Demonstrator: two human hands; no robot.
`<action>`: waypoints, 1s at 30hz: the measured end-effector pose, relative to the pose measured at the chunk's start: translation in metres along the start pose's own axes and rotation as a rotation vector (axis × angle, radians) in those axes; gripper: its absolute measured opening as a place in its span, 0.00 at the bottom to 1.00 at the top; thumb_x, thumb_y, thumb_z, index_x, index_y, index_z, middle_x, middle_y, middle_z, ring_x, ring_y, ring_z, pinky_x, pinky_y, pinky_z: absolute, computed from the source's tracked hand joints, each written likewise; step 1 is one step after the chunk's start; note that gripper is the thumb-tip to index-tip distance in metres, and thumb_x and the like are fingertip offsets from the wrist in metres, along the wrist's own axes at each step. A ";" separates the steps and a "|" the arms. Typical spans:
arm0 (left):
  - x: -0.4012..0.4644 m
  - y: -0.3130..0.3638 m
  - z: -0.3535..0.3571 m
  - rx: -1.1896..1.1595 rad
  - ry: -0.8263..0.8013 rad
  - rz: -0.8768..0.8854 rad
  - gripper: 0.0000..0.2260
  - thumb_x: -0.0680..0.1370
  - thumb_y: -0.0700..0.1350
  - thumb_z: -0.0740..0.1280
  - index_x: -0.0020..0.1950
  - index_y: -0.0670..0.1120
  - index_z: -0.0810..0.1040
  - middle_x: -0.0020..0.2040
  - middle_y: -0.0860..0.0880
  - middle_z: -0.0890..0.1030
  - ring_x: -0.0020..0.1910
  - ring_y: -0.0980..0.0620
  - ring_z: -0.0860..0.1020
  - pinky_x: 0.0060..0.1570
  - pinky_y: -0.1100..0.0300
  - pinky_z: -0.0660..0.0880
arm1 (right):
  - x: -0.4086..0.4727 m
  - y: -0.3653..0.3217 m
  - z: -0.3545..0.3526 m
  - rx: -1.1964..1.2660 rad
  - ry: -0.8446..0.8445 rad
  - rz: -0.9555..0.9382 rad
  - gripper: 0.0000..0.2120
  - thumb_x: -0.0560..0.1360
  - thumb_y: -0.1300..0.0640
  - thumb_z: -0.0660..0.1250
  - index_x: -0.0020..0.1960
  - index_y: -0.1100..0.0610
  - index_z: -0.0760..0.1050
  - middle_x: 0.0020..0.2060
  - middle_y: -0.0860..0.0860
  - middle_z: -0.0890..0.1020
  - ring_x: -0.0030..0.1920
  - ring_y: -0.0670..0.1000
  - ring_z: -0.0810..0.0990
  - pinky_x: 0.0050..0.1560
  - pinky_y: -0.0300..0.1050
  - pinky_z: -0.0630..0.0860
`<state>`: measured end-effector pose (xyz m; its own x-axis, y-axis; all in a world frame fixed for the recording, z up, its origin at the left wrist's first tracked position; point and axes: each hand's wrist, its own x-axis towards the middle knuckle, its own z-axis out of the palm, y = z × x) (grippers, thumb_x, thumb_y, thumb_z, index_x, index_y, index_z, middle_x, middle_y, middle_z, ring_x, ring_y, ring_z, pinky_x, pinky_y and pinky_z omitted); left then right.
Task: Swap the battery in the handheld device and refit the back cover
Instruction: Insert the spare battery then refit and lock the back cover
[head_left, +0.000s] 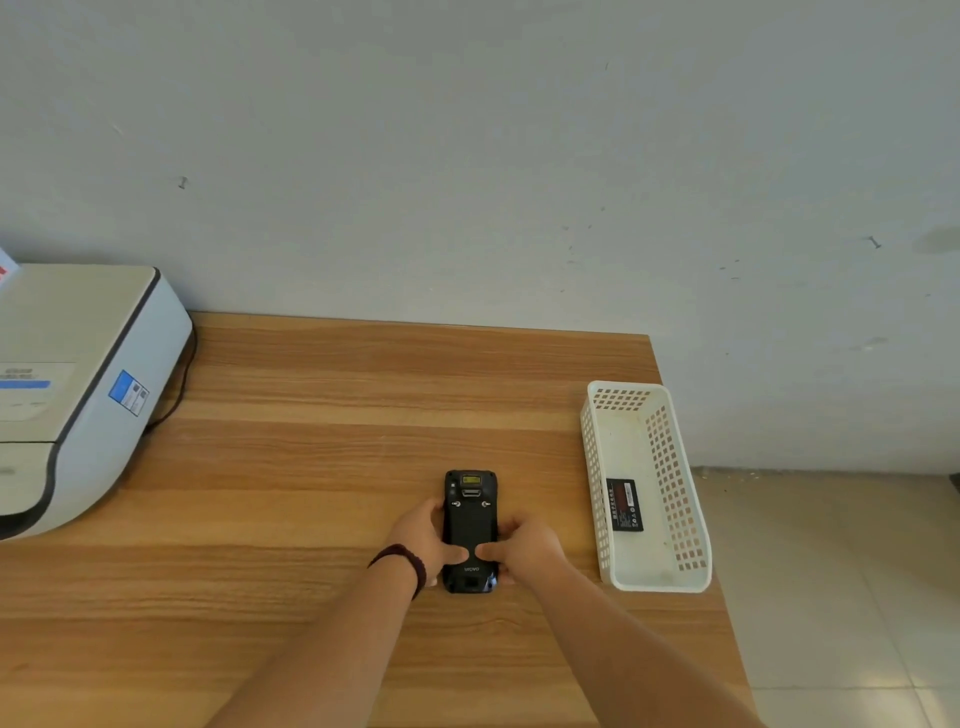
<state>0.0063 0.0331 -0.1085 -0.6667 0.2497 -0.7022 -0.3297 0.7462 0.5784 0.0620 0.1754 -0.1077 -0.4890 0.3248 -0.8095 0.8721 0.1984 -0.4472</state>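
Hands are meeting over the handheld device (470, 525) in the head view, and I am seeing it lying face down on the wooden table (322, 467), back cover (469, 530) upward, a little right of the middle and near the front edge. My left hand (423, 540) is gripping the device's left side, its fingers curling round the edge and its thumb pressing on the lower part of the cover. My right hand (524, 545) is clamping the right side the same way, thumb lying on the cover so the two thumb tips are almost touching. A dark bracelet (402, 564) is sitting on the left wrist. To the right, near the table's edge, a white basket (675, 467) is holding a black battery (626, 505) lying flat inside. At far left a white printer (78, 384) is standing against the wall (467, 156).
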 end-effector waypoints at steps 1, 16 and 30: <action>-0.002 -0.002 0.002 0.023 0.011 0.014 0.33 0.68 0.41 0.77 0.69 0.51 0.66 0.55 0.47 0.78 0.46 0.50 0.78 0.35 0.56 0.79 | -0.001 0.003 0.001 0.001 -0.002 -0.003 0.19 0.69 0.56 0.77 0.55 0.54 0.72 0.46 0.53 0.83 0.44 0.53 0.85 0.48 0.53 0.83; -0.017 -0.017 0.001 0.098 0.005 0.065 0.36 0.68 0.42 0.77 0.72 0.51 0.65 0.45 0.53 0.77 0.41 0.52 0.78 0.44 0.56 0.79 | -0.005 0.026 0.003 0.013 -0.005 -0.087 0.22 0.69 0.61 0.77 0.59 0.54 0.74 0.45 0.49 0.81 0.43 0.48 0.84 0.48 0.47 0.83; 0.001 0.008 -0.006 0.131 0.078 -0.002 0.08 0.74 0.49 0.71 0.48 0.49 0.74 0.45 0.51 0.80 0.47 0.49 0.80 0.52 0.51 0.78 | 0.010 -0.002 -0.004 -0.009 0.120 -0.091 0.13 0.71 0.52 0.75 0.51 0.52 0.74 0.44 0.50 0.83 0.42 0.49 0.82 0.47 0.45 0.82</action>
<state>-0.0014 0.0356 -0.1021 -0.7179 0.2026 -0.6660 -0.2449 0.8220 0.5141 0.0556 0.1818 -0.1132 -0.5651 0.4131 -0.7142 0.8240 0.2402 -0.5131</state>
